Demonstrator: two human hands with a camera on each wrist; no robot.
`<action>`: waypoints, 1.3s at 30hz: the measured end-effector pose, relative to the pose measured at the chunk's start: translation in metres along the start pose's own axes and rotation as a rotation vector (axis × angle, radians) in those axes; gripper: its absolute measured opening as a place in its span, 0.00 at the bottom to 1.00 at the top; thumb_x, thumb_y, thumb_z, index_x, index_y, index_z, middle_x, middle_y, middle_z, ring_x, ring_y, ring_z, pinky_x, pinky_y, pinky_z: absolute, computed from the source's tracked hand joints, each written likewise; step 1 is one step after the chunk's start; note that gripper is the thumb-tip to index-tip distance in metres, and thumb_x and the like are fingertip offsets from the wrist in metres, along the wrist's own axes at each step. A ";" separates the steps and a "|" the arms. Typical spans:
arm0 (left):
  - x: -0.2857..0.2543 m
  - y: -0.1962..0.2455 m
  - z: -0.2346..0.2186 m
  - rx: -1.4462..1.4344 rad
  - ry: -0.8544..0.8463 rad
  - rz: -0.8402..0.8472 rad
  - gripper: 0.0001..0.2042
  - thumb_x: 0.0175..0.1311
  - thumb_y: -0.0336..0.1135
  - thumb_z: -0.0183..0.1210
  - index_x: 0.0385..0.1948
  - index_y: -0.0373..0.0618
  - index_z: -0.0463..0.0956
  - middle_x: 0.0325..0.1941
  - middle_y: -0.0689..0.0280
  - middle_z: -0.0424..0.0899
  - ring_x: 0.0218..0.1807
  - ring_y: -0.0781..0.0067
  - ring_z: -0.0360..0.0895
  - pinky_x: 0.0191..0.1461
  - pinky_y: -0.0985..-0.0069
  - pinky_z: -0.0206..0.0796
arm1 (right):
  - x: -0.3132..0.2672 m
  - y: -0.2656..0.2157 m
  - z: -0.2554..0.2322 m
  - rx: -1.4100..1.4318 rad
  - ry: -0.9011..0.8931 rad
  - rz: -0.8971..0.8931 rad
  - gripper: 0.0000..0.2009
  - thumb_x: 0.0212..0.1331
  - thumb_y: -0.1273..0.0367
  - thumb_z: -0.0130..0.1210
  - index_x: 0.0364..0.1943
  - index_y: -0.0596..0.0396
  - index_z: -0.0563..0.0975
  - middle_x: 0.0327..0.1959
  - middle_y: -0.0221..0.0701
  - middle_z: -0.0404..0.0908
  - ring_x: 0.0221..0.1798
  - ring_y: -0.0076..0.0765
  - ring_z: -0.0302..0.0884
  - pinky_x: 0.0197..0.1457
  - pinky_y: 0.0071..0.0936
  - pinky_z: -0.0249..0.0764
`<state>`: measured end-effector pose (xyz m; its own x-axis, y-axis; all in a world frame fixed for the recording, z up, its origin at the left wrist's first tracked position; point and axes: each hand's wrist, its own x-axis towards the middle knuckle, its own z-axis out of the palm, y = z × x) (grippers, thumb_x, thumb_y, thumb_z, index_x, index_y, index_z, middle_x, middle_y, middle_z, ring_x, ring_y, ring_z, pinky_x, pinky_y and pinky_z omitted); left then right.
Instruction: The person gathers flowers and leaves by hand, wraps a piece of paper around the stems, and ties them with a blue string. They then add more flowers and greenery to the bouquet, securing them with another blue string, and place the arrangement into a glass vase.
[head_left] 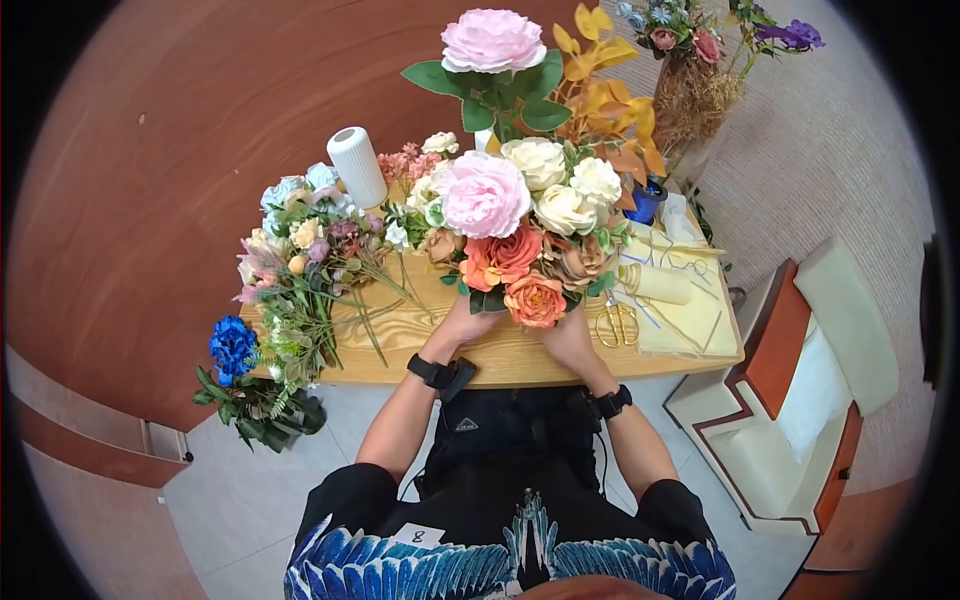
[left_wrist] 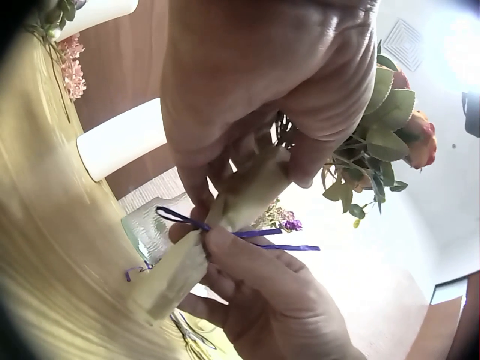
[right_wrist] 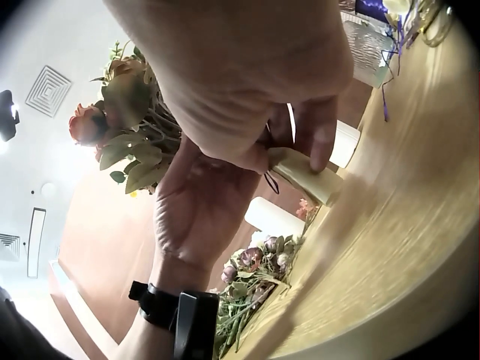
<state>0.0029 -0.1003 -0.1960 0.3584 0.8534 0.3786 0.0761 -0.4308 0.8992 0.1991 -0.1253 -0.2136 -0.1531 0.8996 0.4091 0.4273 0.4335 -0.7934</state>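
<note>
Wrapping looks done: stem wrap is clamped in fingers of the left hand, ribbon is pinched by the right hand; tails are left loose, tying possibly unfinished.

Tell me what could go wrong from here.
The thin purple tie might loosen if the right hand, pinching it at the cream wrap, lets go too soon. The gold-handled scissors lie near the front edge of the wooden table and could be knocked off. The ruffled blue flower hangs past its left edge and may slip.
</note>
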 end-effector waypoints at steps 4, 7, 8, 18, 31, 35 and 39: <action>0.001 -0.020 -0.001 -0.116 -0.042 -0.005 0.22 0.57 0.27 0.67 0.56 0.41 0.73 0.55 0.64 0.79 0.57 0.72 0.76 0.63 0.73 0.67 | 0.003 0.005 0.004 0.094 0.043 -0.053 0.11 0.49 0.73 0.64 0.38 0.60 0.81 0.26 0.34 0.83 0.25 0.20 0.71 0.29 0.29 0.69; -0.001 0.003 0.006 -0.008 0.100 0.088 0.22 0.57 0.22 0.62 0.56 0.40 0.73 0.57 0.63 0.79 0.57 0.69 0.75 0.62 0.70 0.67 | 0.006 0.002 0.006 0.184 0.048 -0.008 0.10 0.50 0.74 0.64 0.38 0.62 0.81 0.25 0.32 0.83 0.27 0.19 0.72 0.29 0.28 0.70; 0.003 0.005 0.007 0.018 0.119 0.151 0.20 0.58 0.23 0.62 0.54 0.40 0.73 0.55 0.63 0.79 0.55 0.70 0.76 0.60 0.70 0.68 | 0.008 -0.001 0.006 0.210 0.074 -0.025 0.10 0.51 0.74 0.63 0.38 0.62 0.81 0.24 0.31 0.82 0.27 0.18 0.73 0.29 0.28 0.69; 0.034 0.010 0.001 -0.168 0.080 -0.135 0.12 0.65 0.27 0.61 0.48 0.35 0.75 0.46 0.62 0.83 0.48 0.79 0.79 0.54 0.79 0.69 | 0.019 -0.025 -0.005 0.363 -0.056 0.210 0.13 0.60 0.70 0.62 0.41 0.70 0.79 0.31 0.33 0.83 0.33 0.21 0.80 0.35 0.20 0.75; 0.048 0.024 -0.011 -0.304 -0.035 -0.088 0.17 0.64 0.26 0.61 0.54 0.37 0.71 0.53 0.63 0.79 0.53 0.76 0.77 0.56 0.74 0.72 | 0.022 -0.005 0.006 0.401 -0.023 0.189 0.13 0.62 0.68 0.62 0.42 0.66 0.80 0.30 0.27 0.82 0.31 0.16 0.77 0.33 0.16 0.72; 0.046 0.026 -0.008 -0.310 0.087 -0.109 0.13 0.63 0.29 0.63 0.49 0.41 0.76 0.44 0.70 0.82 0.44 0.80 0.77 0.46 0.76 0.73 | 0.019 0.002 0.006 0.404 -0.111 0.205 0.13 0.62 0.67 0.62 0.42 0.65 0.80 0.31 0.28 0.82 0.33 0.17 0.77 0.36 0.19 0.73; 0.043 0.034 -0.010 -0.174 0.134 -0.083 0.07 0.62 0.29 0.64 0.40 0.41 0.80 0.34 0.72 0.81 0.35 0.83 0.74 0.40 0.78 0.69 | 0.024 0.010 -0.011 0.213 -0.209 0.106 0.13 0.60 0.68 0.62 0.43 0.64 0.81 0.34 0.29 0.84 0.36 0.18 0.75 0.43 0.20 0.72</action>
<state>0.0115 -0.0750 -0.1468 0.2298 0.9201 0.3173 -0.0656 -0.3107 0.9482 0.2092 -0.1005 -0.2069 -0.3068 0.9224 0.2347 0.2580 0.3179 -0.9123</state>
